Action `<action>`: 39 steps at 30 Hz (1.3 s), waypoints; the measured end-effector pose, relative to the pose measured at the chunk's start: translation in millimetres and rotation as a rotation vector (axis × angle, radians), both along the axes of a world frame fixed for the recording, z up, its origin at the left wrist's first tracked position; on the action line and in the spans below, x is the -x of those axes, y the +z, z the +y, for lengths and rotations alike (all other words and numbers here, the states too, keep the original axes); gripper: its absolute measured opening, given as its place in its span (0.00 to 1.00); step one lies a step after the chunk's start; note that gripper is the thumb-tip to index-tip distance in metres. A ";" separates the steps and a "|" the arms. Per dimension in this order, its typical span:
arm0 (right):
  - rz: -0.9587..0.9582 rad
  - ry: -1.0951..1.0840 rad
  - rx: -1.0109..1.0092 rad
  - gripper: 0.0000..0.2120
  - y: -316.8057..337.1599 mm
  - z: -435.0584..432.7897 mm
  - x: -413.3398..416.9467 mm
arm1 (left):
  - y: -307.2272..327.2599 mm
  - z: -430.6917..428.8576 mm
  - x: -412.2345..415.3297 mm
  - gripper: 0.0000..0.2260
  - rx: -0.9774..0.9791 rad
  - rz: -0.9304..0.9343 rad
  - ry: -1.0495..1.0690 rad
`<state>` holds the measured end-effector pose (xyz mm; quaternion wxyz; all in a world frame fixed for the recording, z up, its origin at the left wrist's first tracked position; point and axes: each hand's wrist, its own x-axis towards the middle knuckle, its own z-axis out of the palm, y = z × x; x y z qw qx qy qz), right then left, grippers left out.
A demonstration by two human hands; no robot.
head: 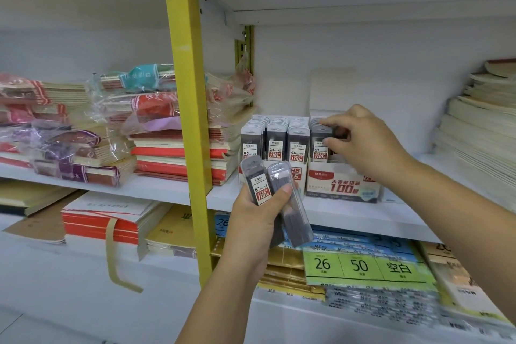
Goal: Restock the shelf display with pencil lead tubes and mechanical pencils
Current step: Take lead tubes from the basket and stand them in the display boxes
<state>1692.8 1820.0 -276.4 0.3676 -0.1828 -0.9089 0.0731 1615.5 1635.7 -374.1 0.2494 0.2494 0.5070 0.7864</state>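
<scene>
A white shelf [349,215] held a cardboard display box [342,183], its rows packed with flat, dark plastic lead tubes [276,142]. The right hand [363,145] pinched one tube [321,131] at the rightmost row. The left hand [257,218] gripped several translucent rectangular spare tubes [258,181] before the box. Plastic-wrapped notebooks [178,151] were stacked leftward.

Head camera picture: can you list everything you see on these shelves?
display boxes: two, white, middle shelf
shelved tubes: four rows, dark, white labels, in display boxes
held tubes: two visible, dark grey, in left grip
single tube: one, dark, over fourth row
notebook stacks: several, red, pink, purple, left
post: one, yellow, centre-left
paper stacks: several, cream, right edge
left grip: bare hand, holds tubes
right grip: bare hand, pinches single tube
</scene>
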 end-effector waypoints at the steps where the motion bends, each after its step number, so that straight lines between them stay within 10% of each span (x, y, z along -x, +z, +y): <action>1: -0.017 -0.025 -0.020 0.20 0.0 -0.7 -0.3 | 0.5 -1.0 -0.5 0.07 0.005 -0.008 -0.002; 6: 0.157 0.027 0.049 0.16 -12.3 -29.5 -28.6 | 5.4 -5.1 -8.2 0.06 0.041 -0.040 -0.034; 13: 0.163 0.407 0.660 0.20 -62.3 -85.4 -66.2 | 5.7 -8.4 -29.1 0.08 0.071 0.025 -0.113; 27: 0.108 0.494 0.795 0.27 -85.1 -78.2 -77.7 | -8.2 -9.5 -39.0 0.19 0.098 0.057 -0.220; 39: 0.191 0.575 0.932 0.34 -86.7 -69.0 -72.5 | -10.8 -13.4 -31.8 0.09 0.226 0.106 -0.150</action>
